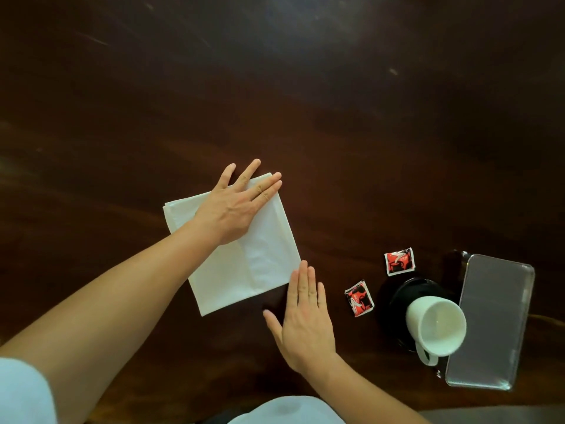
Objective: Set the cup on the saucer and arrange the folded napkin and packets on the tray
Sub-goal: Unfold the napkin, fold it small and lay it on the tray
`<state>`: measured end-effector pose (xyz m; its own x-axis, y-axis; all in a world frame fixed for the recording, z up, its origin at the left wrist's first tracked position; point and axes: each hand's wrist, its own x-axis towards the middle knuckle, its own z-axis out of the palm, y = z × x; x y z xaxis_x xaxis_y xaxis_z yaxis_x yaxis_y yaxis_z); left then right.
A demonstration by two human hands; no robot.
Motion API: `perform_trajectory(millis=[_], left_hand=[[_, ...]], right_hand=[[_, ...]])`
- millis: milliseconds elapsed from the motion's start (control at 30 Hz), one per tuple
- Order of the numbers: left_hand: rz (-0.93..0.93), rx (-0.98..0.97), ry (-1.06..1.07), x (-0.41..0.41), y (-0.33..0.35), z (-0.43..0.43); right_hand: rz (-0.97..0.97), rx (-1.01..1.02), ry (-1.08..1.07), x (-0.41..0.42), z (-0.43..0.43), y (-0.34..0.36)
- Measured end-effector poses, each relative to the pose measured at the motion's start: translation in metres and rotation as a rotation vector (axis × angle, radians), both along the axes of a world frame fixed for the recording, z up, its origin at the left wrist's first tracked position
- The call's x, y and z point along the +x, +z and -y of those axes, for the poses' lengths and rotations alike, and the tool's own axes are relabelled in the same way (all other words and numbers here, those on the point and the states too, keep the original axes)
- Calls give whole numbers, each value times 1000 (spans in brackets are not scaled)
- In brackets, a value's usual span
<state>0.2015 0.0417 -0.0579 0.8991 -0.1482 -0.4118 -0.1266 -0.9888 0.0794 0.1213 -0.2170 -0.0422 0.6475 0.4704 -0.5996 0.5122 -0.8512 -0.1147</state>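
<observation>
The fingers [265,188] of the left hand [235,209] lie straight and spread, released, pressing flat on the far part of the folded white napkin [253,264]. Two of the fingertips reach past its far edge onto the dark wooden table [336,117]. The right hand [305,322] is also released and holds nothing. It rests palm down on the table with its straight fingers together, their tips at the napkin's near right corner.

The napkin lies under and between the two hands, turned at an angle on the table. To the right of the right fingers lies one red and black packet [360,298], and a second packet [399,261] lies farther right and beyond it, both flat on the table. Just past them sits a black saucer [409,289], and the white cup [435,327] appears to stand on its near right side, mouth up. Outermost to the right, just beside the cup and saucer, lies the shiny rectangular tray [495,301]. A pale sleeve [21,393] shows at the near left.
</observation>
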Motion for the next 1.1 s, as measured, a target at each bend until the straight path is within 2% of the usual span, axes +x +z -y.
perform_trajectory(millis=[100, 233, 300, 367, 467, 633, 733, 800, 867, 967, 1100], left_hand=[[-4, 19, -2, 4, 2, -1], [221, -49, 62, 14, 5, -7], [250, -61, 65, 19, 6, -13], [224, -86, 78, 24, 12, -19], [160, -127, 133, 27, 18, -26], [-68, -154, 264, 19, 25, -37], [-113, -314, 495, 4, 33, -46], [-111, -417, 647, -6, 45, -52], [-110, -470, 714, -13, 58, -57], [-44, -455, 672, -20, 74, -62], [156, -401, 532, -24, 88, -62]], right_hand=[[16, 0, 18, -1, 9, 3], [31, 48, -87, 6, -5, 15], [62, 120, -175, 21, -17, 16], [88, 156, -292, 43, -30, 15], [-50, 165, -440, 73, -48, 17], [-106, 131, -376, 81, -55, 17], [-142, 141, -393, 85, -53, 16], [-168, 215, -444, 95, -52, 22], [-177, 316, -502, 112, -51, 30], [-101, 452, -490, 144, -51, 51], [74, 596, -352, 172, -53, 81]])
